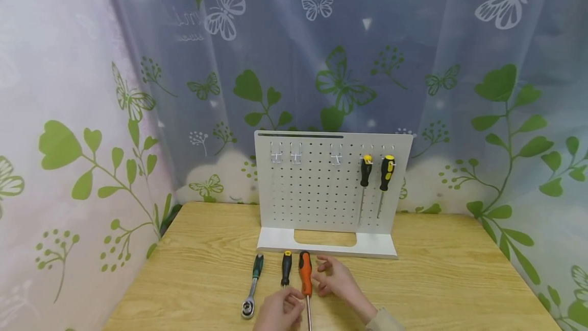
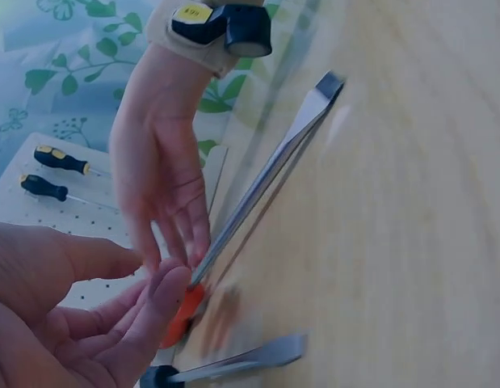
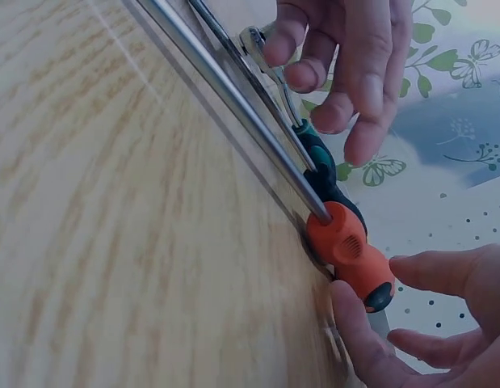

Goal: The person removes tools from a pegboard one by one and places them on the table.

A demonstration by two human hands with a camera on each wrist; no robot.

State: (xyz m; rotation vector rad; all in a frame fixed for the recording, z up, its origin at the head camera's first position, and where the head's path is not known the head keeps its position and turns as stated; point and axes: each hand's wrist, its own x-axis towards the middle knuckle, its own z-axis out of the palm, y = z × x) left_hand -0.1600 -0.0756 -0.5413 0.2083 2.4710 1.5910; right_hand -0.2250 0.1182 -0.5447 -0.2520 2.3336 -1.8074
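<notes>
An orange-handled screwdriver [image 1: 305, 272] with black trim lies on the table, its flat blade pointing towards me. Beside its handle is my right hand [image 1: 337, 280], thumb and fingers spread about the handle's end [image 3: 367, 279] without gripping it. My left hand [image 1: 280, 310] hovers near the shaft [image 2: 262, 182], fingers loosely bent and nothing between them. A black screwdriver [image 1: 287, 267] with a yellow end lies just left of the orange one, its shaft partly hidden by my left hand in the head view. Further left is a ratchet wrench [image 1: 252, 285] with a green and black handle.
A white pegboard [image 1: 317, 193] stands behind the tools on the wooden table [image 1: 206, 239]. Two black-and-yellow screwdrivers, one [image 1: 365, 170] left of the other [image 1: 387, 172], hang at its right. Several clear hooks [image 1: 296, 155] are fixed along its top. A patterned curtain [image 1: 294, 65] hangs behind.
</notes>
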